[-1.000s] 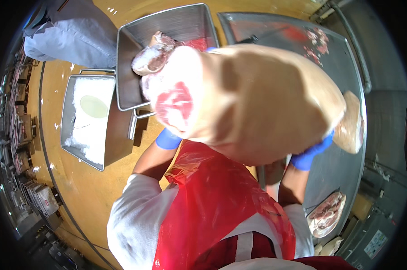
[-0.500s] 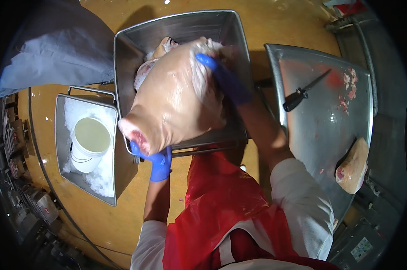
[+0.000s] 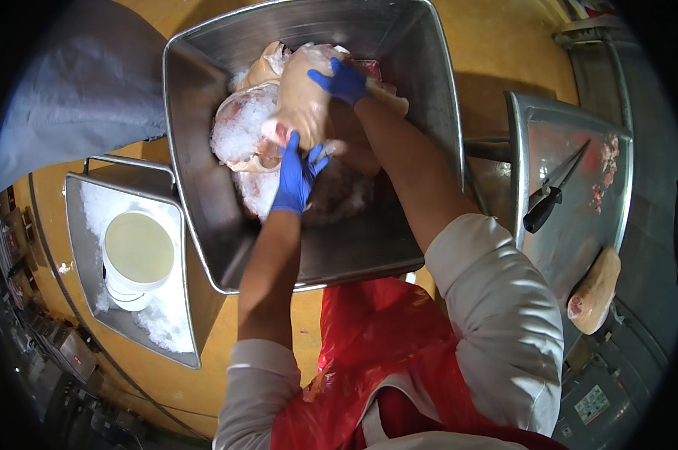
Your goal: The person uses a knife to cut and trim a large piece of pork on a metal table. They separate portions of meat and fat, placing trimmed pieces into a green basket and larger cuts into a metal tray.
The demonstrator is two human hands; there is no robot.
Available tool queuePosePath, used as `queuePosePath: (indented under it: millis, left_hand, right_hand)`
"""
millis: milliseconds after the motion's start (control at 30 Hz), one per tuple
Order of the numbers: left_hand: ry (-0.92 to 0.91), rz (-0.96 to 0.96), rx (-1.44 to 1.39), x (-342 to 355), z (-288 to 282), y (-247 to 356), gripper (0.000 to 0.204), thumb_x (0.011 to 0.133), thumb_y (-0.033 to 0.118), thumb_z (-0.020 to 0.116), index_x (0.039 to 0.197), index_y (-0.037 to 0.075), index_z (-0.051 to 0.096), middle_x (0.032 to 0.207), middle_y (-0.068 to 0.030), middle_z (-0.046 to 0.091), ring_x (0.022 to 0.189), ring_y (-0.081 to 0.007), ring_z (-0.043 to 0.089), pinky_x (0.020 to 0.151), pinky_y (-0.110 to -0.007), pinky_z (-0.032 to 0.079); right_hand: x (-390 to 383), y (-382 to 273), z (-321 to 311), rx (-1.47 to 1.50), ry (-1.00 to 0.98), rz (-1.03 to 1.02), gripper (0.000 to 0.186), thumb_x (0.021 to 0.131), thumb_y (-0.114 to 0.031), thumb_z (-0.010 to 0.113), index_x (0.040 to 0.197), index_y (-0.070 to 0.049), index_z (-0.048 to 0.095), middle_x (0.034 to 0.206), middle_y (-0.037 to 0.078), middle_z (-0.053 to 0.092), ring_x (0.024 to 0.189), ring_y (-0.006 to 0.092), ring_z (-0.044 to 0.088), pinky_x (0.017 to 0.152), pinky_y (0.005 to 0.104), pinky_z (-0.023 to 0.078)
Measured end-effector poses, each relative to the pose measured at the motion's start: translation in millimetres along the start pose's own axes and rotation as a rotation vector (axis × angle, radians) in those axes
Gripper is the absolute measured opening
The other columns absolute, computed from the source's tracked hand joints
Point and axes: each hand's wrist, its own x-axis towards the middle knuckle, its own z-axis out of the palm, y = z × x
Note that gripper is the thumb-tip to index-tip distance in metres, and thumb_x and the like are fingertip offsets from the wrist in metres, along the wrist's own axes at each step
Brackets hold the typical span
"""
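Observation:
A large skin-on pork leg (image 3: 303, 90) lies deep in the metal tub (image 3: 384, 259), on ice and other pieces of meat, its cut shank end turned toward me. My right hand (image 3: 342, 81), in a blue glove, rests on its upper right side with the fingers spread. Beside the cut end is my left hand (image 3: 297, 178), also gloved in blue, its fingers apart and the fingertips at the meat. Crushed ice (image 3: 243, 127) and more skin-on meat (image 3: 264, 67) show left of the leg. The leg's underside is hidden.
At left, a smaller metal bin (image 3: 190, 330) holds ice and a white bucket (image 3: 139, 251) of cloudy liquid. A metal table (image 3: 545, 262) at right carries a black-handled knife (image 3: 552, 199), meat scraps (image 3: 609, 169) and a hock (image 3: 597, 292). Grey-blue sheeting (image 3: 76, 90) hangs at upper left.
The pork leg has gone from up near me down into the tub, away from me. Both hands moved forward with it, and my left fingers have spread off the shank.

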Motion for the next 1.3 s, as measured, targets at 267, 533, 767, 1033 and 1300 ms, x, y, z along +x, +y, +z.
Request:
queuePosePath:
  millis: [267,533,767,1033,1300]
  left_hand:
    - [-0.302,0.484,0.895,124.9,102.2,-44.3,0.050,0.097,0.039,0.060,0.129,0.002,0.053,0.103,-0.0153,0.069,0.087,-0.0274,0.066,0.072,-0.042,0.054]
    - [-0.445,0.233,0.969,-62.0,44.3,-109.7,0.040,0.104,0.029,0.052,0.132,0.000,0.054,0.106,-0.0138,0.070,0.096,-0.0290,0.068,0.086,-0.041,0.053]
    - [-0.427,-0.096,1.069,-293.6,-65.7,-92.1,0.019,0.101,0.012,0.057,0.118,0.004,0.063,0.091,-0.0013,0.066,0.071,-0.0067,0.060,0.060,-0.024,0.048]
    - [-0.840,-0.042,1.644,-337.6,15.8,-219.7,0.028,0.100,0.034,0.062,0.104,0.007,0.067,0.071,-0.0027,0.063,0.062,-0.0090,0.057,0.057,-0.026,0.044]
    - [-1.382,-0.385,1.774,-524.6,98.6,-415.3,0.024,0.103,0.025,0.057,0.115,0.007,0.068,0.078,-0.0024,0.063,0.064,-0.0084,0.056,0.057,-0.024,0.042]
  right_hand:
    - [-31.8,78.1,-42.2,0.592,-0.190,-0.104,0.051,0.093,-0.044,0.069,0.122,-0.003,0.060,0.109,0.016,0.066,0.102,0.0237,0.064,0.094,0.0341,0.049]
    - [-213.7,132.0,-35.4,0.065,-0.042,-0.328,0.032,0.094,-0.030,0.063,0.114,-0.006,0.068,0.110,0.020,0.071,0.100,0.0334,0.070,0.087,0.0425,0.055]
    - [-498.7,-32.9,-247.9,0.443,-0.412,-0.135,0.042,0.098,-0.032,0.061,0.133,-0.010,0.063,0.104,0.014,0.073,0.094,0.0256,0.071,0.086,0.0385,0.054]
    - [-837.6,112.9,-299.7,0.513,0.361,0.226,0.036,0.095,-0.031,0.065,0.121,-0.006,0.068,0.104,0.016,0.072,0.097,0.0273,0.070,0.085,0.0397,0.055]
    - [-1185.1,249.6,-274.3,0.047,1.300,1.410,0.056,0.085,-0.030,0.067,0.136,-0.010,0.056,0.113,0.022,0.063,0.112,0.0413,0.059,0.096,0.0502,0.049]
